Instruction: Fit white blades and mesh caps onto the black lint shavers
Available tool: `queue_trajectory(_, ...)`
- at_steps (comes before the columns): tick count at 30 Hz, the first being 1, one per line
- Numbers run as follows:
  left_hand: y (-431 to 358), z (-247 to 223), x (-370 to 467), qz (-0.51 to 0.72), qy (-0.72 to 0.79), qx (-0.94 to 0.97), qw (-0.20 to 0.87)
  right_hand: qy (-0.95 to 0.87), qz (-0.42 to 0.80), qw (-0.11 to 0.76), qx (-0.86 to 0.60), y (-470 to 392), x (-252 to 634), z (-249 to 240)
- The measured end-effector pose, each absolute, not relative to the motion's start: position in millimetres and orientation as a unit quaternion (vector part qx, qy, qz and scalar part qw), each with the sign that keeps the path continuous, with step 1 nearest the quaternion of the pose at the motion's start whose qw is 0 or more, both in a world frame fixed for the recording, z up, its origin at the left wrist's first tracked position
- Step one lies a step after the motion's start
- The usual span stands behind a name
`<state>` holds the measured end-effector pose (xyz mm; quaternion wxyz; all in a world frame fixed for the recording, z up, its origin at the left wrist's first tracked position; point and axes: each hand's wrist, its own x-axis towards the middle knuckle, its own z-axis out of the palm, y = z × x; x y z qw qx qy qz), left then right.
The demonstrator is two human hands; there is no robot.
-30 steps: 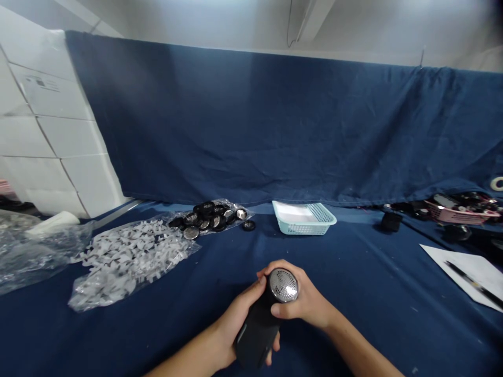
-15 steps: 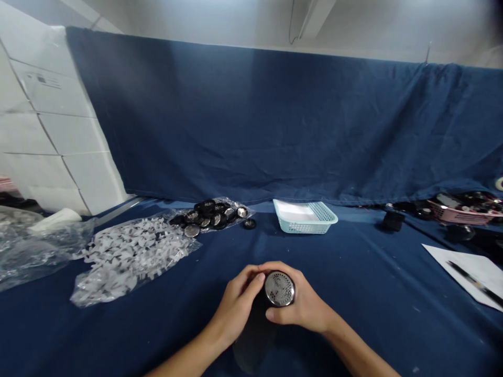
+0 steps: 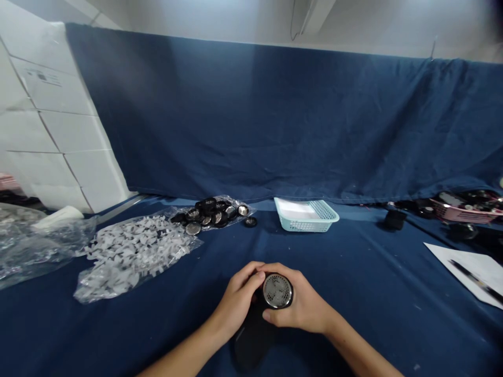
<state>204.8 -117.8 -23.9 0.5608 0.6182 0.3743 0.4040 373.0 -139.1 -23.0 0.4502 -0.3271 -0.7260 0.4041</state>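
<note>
A black fabric shaver [image 3: 255, 335] with a round, perforated metal head [image 3: 277, 291] is between my two hands, its head facing up and its body slanting toward me. My right hand [image 3: 302, 301] curls around the head, fingers along the far side and thumb at the near edge. On the other side, my left hand [image 3: 239, 293] grips the shaver just below the head, its thumb by the rim. Part of the body is hidden behind the fingers.
A clear bag of small white plastic pieces [image 3: 137, 251] lies left, with black-rimmed metal caps [image 3: 214, 212] behind it. A light blue basket [image 3: 308, 225] stands at the back. To the right are paper [image 3: 471, 283], a pen [image 3: 467, 272] and a filled pink basket [image 3: 463, 213].
The shaver's head has shifted slightly left and turned a little more toward the camera. Both hands keep nearly the same hold.
</note>
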Motion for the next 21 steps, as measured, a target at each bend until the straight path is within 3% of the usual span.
queue_trajectory(15, -116.4, -31.8, 207.8, 0.426, 0.422, 0.561, 0.571, -0.72, 0.432, 0.446, -0.309, -136.0, 372.0, -25.8)
queue_trajectory(21, -116.2, -33.7, 206.7, 0.448, 0.404, 0.605, 0.519, -0.72, 0.429, 0.446, -0.314, -135.7, 370.5, -26.3)
